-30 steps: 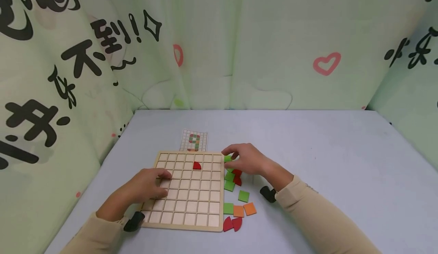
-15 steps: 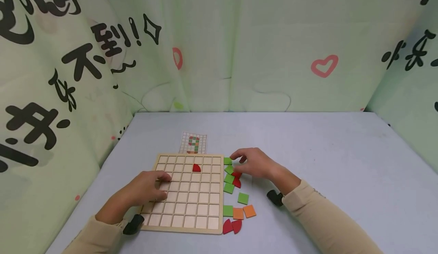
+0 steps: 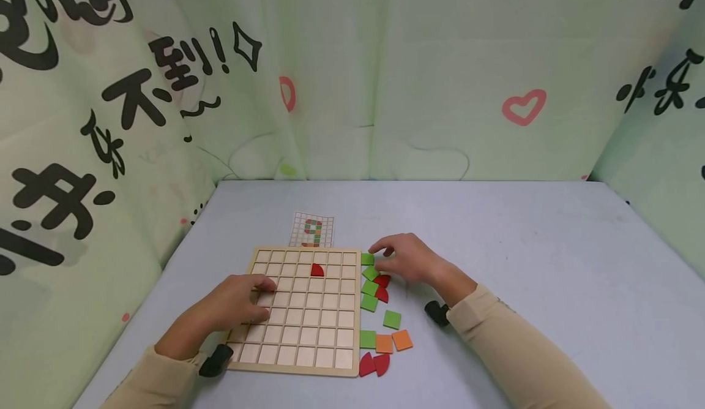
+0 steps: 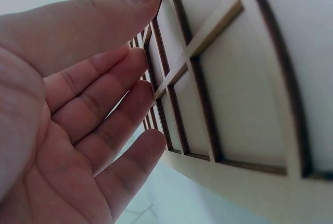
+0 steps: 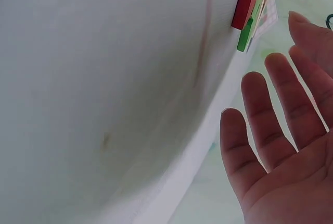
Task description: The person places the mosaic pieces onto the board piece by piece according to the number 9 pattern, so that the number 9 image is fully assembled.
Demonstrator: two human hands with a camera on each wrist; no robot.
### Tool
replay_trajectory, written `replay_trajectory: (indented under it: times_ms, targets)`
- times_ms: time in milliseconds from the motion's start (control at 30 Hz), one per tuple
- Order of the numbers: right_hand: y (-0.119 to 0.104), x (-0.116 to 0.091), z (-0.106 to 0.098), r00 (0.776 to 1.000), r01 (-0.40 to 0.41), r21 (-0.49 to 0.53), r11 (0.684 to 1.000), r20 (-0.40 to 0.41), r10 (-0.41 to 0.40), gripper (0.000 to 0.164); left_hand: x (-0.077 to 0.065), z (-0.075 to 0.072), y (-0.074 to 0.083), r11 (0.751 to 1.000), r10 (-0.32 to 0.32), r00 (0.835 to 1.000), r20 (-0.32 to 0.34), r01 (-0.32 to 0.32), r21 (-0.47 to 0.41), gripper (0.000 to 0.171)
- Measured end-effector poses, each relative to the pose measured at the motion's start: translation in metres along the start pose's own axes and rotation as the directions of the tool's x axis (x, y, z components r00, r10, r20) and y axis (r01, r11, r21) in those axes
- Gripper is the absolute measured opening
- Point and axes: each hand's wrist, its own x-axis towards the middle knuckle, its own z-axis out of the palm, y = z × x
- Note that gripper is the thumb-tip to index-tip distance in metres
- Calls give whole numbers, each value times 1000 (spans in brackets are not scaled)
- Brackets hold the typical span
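Observation:
A wooden grid board (image 3: 308,318) lies on the table, with one red quarter-circle piece (image 3: 317,270) in a cell near its top. My left hand (image 3: 234,303) is at the board's left side, thumb and fingers loosely bent and holding nothing. In the left wrist view its fingertips (image 4: 151,139) meet or nearly meet the grid. Just beyond the board's upper right edge, my right hand (image 3: 410,259) hovers by a green square tile (image 3: 367,259) and a second green tile (image 3: 370,273). Its fingers (image 5: 257,101) are relaxed with nothing between them in the right wrist view.
Behind the board lies a printed pattern card (image 3: 298,230). Along the right edge are more green tiles (image 3: 369,302), red quarter-circles (image 3: 381,365) and orange squares (image 3: 402,339). A printed curtain (image 3: 429,78) surrounds the table (image 3: 523,262) at back and sides.
My right hand has drawn slightly right, away from the board's edge, uncovering more of the upper green tiles. The left hand stays in place. The view has tilted a little.

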Motion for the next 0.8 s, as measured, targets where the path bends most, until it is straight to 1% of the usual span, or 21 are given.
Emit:
replay_trajectory:
  times_ms: [200, 500, 800]
  targets:
    - [-1, 7, 1, 1000, -9, -12, 1000, 3, 9, 34, 0, 0, -1, 1000, -3, 1000, 4, 3, -2, 41]
    - [-3, 13, 3, 1000, -20, -20, 1000, -1, 20, 33, 2, 1, -2, 1000, -2, 1000, 5, 2, 2, 41]
    - [-1, 22, 8, 1000, -13, -86, 996, 6, 14, 28, 2, 0, -4, 1000, 0, 1000, 1, 0, -3, 40]
